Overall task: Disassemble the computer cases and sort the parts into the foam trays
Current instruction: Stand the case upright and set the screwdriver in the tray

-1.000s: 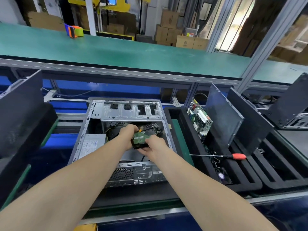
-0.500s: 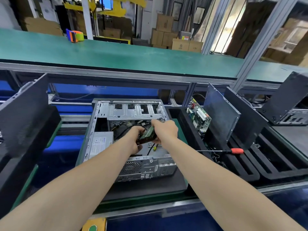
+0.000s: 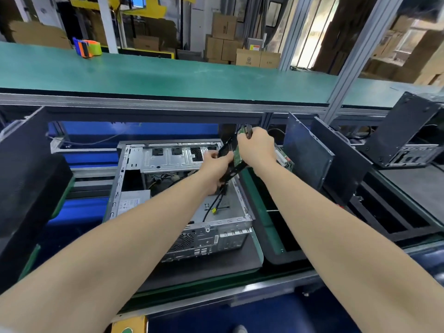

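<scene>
Green bench shelf (image 3: 168,75) up top, cardboard boxes behind. Open computer case (image 3: 117,183) sits below the grip. Left hand (image 3: 216,167) pinches the drive's (image 3: 236,157) lower end and right hand (image 3: 257,150) wraps its upper end. It's tilted, with a cable (image 3: 216,203) dangling underneath. Foam tray (image 3: 288,259) is down and right of the grip.

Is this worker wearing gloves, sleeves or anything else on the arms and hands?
No. The left hand and right hand are bare, without gloves. The left forearm and right forearm are uncovered as far as the picture shows; no sleeve, watch or wristband is visible.
</scene>
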A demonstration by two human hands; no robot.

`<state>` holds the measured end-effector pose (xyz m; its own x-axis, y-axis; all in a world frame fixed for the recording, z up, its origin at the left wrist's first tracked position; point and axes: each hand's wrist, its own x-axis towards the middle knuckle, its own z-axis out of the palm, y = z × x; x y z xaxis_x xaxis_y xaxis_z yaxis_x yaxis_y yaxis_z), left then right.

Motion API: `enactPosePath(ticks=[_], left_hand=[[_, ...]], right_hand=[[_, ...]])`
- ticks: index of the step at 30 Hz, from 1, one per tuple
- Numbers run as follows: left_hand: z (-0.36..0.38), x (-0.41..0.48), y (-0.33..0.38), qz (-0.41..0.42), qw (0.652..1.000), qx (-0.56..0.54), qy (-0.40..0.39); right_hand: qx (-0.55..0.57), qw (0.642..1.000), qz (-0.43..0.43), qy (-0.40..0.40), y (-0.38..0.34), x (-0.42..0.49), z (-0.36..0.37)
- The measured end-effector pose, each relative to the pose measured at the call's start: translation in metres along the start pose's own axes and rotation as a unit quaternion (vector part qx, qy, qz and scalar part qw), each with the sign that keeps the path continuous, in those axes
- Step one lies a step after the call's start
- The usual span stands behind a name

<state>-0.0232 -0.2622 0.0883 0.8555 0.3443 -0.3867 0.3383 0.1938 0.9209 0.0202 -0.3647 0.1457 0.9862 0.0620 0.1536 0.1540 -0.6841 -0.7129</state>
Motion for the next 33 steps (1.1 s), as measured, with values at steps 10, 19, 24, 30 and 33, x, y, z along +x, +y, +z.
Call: enactPosePath(ticks=[10, 19, 24, 30, 33], left_hand=[[0.064, 0.066, 0.033, 0.013, 0.997, 0.044, -0.065], [0.124, 0.148, 0.026, -0.124, 0.987, -0.067, -0.079], [0.148, 0.196, 0.015, -0.163, 0.984, -0.067, -0.035], [0.162, 0.248, 0.009, -0.199, 0.979, -0.047, 0.002], [0.165, 0.271, -0.002, -0.215, 0.975, -0.047, 0.015]], right_hand=[[-0.156, 0.986, -0.052, -0.002, 0.040, 0.087, -0.016], [-0.191, 0.977, -0.006, -0.096, 0.132, 0.165, 0.045], [-0.164, 0.978, 0.024, -0.126, 0.166, 0.200, 0.078], [-0.105, 0.982, 0.032, -0.151, 0.184, 0.226, 0.105], [-0.084, 0.979, 0.040, -0.182, 0.196, 0.228, 0.119]])
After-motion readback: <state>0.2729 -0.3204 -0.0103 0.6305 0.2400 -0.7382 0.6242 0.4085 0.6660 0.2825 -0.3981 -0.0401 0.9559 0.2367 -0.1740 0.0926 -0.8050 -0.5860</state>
